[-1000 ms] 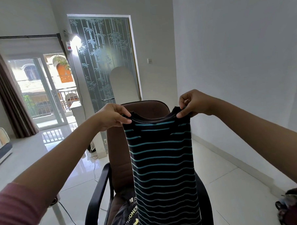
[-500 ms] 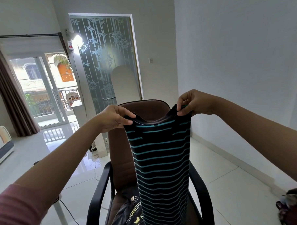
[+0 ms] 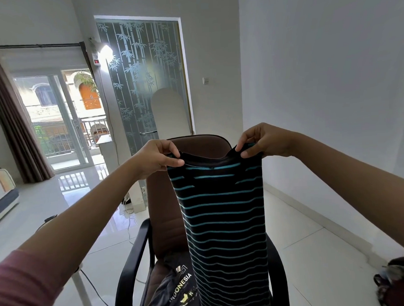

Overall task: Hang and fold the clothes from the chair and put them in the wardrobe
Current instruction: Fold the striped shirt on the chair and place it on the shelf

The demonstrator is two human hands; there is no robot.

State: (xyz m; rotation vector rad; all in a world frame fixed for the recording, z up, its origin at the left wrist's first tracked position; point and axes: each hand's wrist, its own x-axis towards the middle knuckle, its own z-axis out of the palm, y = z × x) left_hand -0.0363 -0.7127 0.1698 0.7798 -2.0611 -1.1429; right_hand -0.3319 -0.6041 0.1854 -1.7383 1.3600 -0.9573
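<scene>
Shirt point(image 3: 225, 221), black with teal stripes, held up in front of the chair point(image 3: 166, 200), hanging between the person and the brown backrest. Long axis vertical: neckline at top, level with the top of the backrest; body drops straight down past the seat, hem out of frame.

Left hand point(image 3: 156, 158) pinches the shirt's left top corner, thumb and forefinger closed on the fabric. Right hand point(image 3: 263, 142) pinches the right top corner the same way, fingers curled round the edge. Hands level with each other, one either side of the collar, which sags slightly between them. Neither hand clearly nearer; both sit at the garment's top edge, all the cloth below the fingers.

Shirt looks narrowed, sides seemingly already turned in, though the back is hidden.

Judgement: fold in progress. Next move likely turns on that vertical hang, top brought down toward the hem, or the shirt laid flat.

Second dark garment point(image 3: 177, 290) with printed lettering lies on the chair seat, left of the hanging shirt. Wardrobe not in view.
</scene>
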